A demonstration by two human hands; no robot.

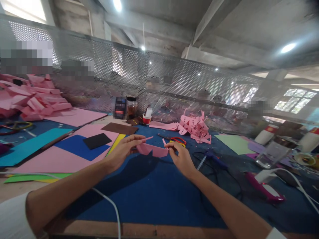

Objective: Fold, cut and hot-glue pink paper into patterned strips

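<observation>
Between my two hands, just above the blue mat (pixel 154 192), is a folded pink foam or paper strip (pixel 159 152) with a notch in its lower edge. My left hand (pixel 126 147) is closed on the strip's left end. Fingertips of my right hand (pixel 179 156) pinch its right end. Behind my right hand lie scissors (pixel 178 140) with red and yellow handles. A blue glue gun (pixel 215 159) rests on the mat to the right of that hand. Farther back stands a heap of pink cut pieces (pixel 194 126) with dark dots.
Coloured sheets, among them a blue sheet (pixel 82 147) and a black piece (pixel 97 141), lie at left. Pink strips (pixel 37 96) are piled behind them. A red-white cup (pixel 147 119) and jar (pixel 131 108) stand by the mesh screen (pixel 164 69). A white cable (pixel 109 200) crosses the front edge.
</observation>
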